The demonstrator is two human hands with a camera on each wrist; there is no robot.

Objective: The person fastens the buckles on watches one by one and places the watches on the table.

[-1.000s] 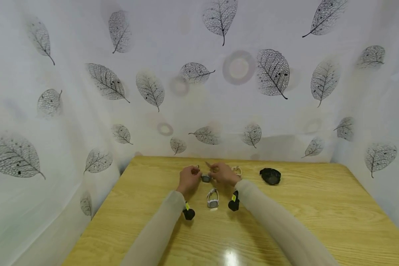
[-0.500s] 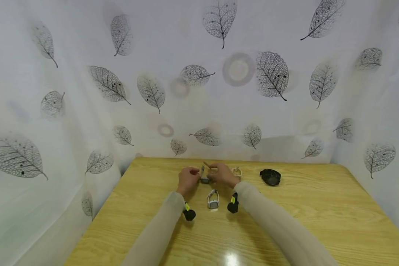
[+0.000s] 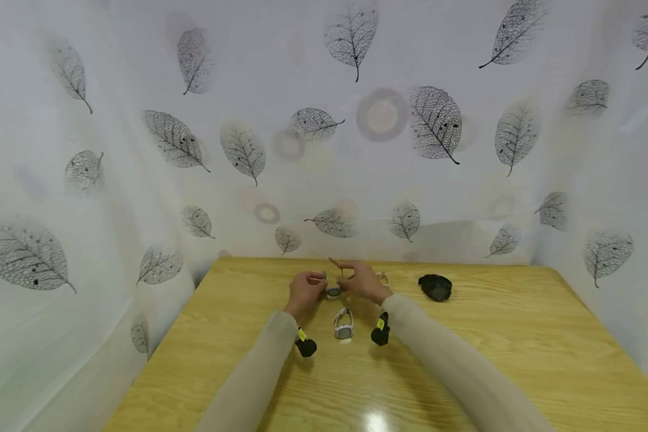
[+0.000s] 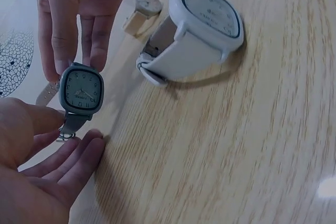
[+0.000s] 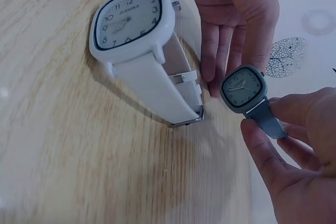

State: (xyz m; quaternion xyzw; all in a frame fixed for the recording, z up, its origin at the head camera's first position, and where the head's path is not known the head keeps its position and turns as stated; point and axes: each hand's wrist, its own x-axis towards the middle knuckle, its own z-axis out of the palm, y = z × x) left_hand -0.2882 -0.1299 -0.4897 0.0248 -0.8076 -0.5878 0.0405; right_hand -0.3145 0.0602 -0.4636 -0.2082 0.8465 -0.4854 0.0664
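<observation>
Between both hands is a grey-green wristwatch with a rounded-square dial, held just off the table near its far edge. My left hand pinches its strap between thumb and fingers; a buckle shows by those fingers in the left wrist view. From the other side, my right hand grips the watch, its thumb and finger on the strap in the right wrist view. Part of the strap is hidden behind the fingers. Nearer to me, a white wristwatch with a fastened strap rests on the table.
Beyond the right hand lies a cream-strapped watch with a round dial, partly hidden in the head view. A black watch sits farther right. The wooden table ends at a leaf-printed curtain.
Half a second ago my left fingers were straighter, with one strap end standing up beside them; now they are back on the strap. The dial has tilted towards me. The other watches stay put.
</observation>
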